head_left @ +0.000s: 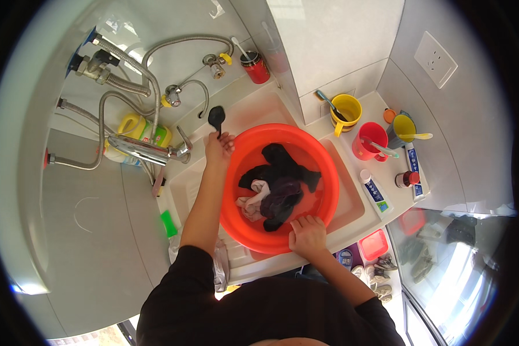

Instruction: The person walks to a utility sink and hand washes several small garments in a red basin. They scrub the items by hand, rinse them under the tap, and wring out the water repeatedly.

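Note:
A large orange-red plastic basin stands in the white sink. Dark wet clothes lie in water inside it, with a pale pink cloth among them. Beyond the basin's upper left edge, my left hand holds a small black scoop-like thing by its thin stem. My right hand grips the near right rim, its fingers curled over the edge and the thumb outside.
Left of the basin are a chrome faucet, braided hoses, a yellow bottle, a brush and a green sponge. On the right ledge stand a yellow mug, a red mug and toothpaste. A red can holds a toothbrush.

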`<state>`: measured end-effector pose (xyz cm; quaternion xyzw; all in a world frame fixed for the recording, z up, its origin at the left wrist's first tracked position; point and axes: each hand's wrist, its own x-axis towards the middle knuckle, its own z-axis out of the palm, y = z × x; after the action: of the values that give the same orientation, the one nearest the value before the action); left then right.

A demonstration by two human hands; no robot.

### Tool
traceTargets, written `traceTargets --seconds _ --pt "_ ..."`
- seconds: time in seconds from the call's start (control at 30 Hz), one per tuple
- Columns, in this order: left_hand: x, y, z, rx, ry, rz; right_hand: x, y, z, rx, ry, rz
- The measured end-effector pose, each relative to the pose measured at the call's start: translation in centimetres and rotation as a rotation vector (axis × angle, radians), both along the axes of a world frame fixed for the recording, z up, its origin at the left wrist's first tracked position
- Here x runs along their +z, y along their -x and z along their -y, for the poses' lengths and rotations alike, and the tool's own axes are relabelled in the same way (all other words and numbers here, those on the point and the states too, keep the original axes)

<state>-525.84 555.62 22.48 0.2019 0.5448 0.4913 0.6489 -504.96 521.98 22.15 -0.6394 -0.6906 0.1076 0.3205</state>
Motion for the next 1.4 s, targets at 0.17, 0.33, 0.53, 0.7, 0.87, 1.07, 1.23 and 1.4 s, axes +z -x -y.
traceTargets --seconds 0.17,0.33,0.53,0.7,0.87,1.07,1.23,1.4 --pt "1.3 3.1 1.5 0.163 -0.005 0.101 -0.1 0.0 0.1 0.012 0.025 -0.004" --pt "1.0 5.4 -3.7 0.222 -0.027 0.252 -0.1 0.0 0.1 0.022 0.030 -0.001" --pt "0.2 5.5 -8.1 0.268 -0.024 0.504 -0.2 0.0 0.0 -0.005 -0.012 -0.016" --pt "2.3 3.1 -3.8 0.125 -0.139 0.273 -0.3 0.1 0.1 -0.002 -0.040 -0.009" --pt "2.1 0.0 3.9 -0.119 -0.525 -0.429 -0.4 0.1 0.1 0.013 -0.019 0.023" --pt "-0.7 -3.8 11.7 -0.642 -0.632 -1.226 -0.5 0.2 0.2 0.015 -0.003 0.040" --pt "-1.8 -7.5 18.2 -1.055 -0.491 -1.463 -0.5 0.2 0.3 0.002 -0.012 0.060" --pt "-3.5 -7.2 19.9 -1.400 -0.694 -1.593 -0.2 0.3 0.4 -0.005 -0.007 0.059"
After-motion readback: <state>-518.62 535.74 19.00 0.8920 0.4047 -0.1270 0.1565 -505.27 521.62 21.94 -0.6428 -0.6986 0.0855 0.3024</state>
